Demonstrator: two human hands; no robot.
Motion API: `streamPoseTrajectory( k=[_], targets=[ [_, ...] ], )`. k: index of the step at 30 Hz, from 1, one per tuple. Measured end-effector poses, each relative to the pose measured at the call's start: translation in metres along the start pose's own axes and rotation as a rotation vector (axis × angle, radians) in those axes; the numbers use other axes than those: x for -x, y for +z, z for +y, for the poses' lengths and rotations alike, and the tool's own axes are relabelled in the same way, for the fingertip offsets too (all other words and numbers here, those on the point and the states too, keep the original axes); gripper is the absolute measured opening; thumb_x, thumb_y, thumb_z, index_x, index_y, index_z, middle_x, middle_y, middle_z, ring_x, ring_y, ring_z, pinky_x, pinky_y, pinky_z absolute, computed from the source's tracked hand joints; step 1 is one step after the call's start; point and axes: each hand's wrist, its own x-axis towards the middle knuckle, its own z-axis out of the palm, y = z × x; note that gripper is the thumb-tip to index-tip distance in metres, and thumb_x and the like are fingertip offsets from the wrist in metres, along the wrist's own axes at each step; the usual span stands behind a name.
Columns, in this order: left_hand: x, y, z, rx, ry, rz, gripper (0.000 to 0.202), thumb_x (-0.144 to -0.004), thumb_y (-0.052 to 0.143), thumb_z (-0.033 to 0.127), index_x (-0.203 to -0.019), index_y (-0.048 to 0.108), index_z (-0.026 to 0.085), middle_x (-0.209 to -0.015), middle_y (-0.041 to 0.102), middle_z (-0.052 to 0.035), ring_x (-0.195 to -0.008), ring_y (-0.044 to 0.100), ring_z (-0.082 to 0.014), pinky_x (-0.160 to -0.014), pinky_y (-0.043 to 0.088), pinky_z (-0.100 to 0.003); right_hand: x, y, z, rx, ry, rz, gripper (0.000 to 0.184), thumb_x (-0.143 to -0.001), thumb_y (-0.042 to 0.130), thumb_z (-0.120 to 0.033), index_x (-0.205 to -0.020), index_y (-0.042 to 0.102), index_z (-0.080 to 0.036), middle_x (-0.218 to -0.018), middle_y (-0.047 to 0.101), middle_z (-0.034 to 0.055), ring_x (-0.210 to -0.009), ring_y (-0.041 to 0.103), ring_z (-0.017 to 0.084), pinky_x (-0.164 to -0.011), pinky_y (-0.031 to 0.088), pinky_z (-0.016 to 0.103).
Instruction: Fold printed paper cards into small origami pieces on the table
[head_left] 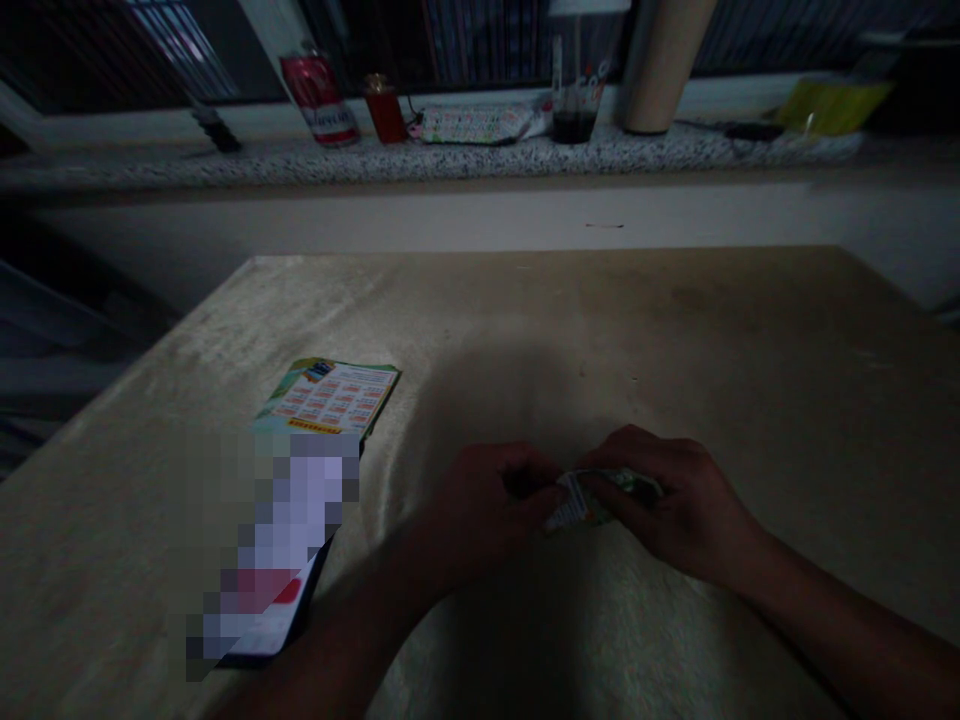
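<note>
Between my two hands is a small piece of printed paper, apparently folded [571, 506], held just above the table. My left hand [484, 505] pinches its left end between thumb and fingers. At the other end, the fingers of my right hand [679, 495] close around the paper and cover part of it. Green and white print shows in the gap; dim light blurs the detail. To the left lies a printed leaflet [337, 395] with rows of small boxes. A phone with a lit screen [262, 632] overlaps the leaflet's near edge, most of it pixelated.
Beyond the table [487, 290] runs a speckled stone windowsill [262, 165]. On it stand a red can [319, 98], a small red bottle [385, 110], a patterned soft pack [472, 124], a cup with dark liquid [579, 80], a tan cylinder [664, 65] and a yellow item [836, 105].
</note>
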Motion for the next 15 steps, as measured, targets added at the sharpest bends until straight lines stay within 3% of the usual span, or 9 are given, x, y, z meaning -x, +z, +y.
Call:
streamPoseTrajectory(
  k=[6, 11, 15],
  targets=[
    [0.0, -0.0012, 0.0033, -0.15, 0.065, 0.072, 0.007, -0.084, 0.07, 0.021, -0.083, 0.076, 0.018, -0.072, 0.073, 0.0016, -0.065, 0.065, -0.0136, -0.059, 0.044, -0.022, -0.0009, 0.0051, 0.001, 0.057, -0.216, 0.098, 0.008, -0.09, 0.068, -0.009, -0.097, 0.07, -0.013, -0.075, 0.071, 0.0054, -0.066, 0.061, 0.016, -0.067, 0.049, 0.035],
    [0.0023, 0.0028, 0.0014, -0.388, 0.231, 0.045, 0.021, -0.098, 0.054, 0.024, -0.087, 0.07, 0.016, -0.075, 0.07, -0.001, -0.066, 0.062, -0.0143, -0.062, 0.041, -0.026, -0.0031, 0.001, -0.0002, 0.071, -0.196, 0.138, 0.011, -0.09, 0.067, -0.005, -0.097, 0.07, -0.013, -0.077, 0.071, 0.0061, -0.068, 0.062, 0.016, -0.068, 0.049, 0.035],
    [0.0047, -0.0006, 0.0002, -0.414, 0.304, 0.01, 0.02, -0.1, 0.051, 0.023, -0.089, 0.066, 0.015, -0.076, 0.068, -0.0002, -0.065, 0.06, -0.0128, -0.063, 0.04, -0.025, -0.004, 0.0003, -0.0028, 0.048, -0.171, 0.157, 0.012, -0.09, 0.067, -0.005, -0.097, 0.071, -0.014, -0.076, 0.072, 0.0052, -0.067, 0.063, 0.015, -0.068, 0.051, 0.034]
  ],
)
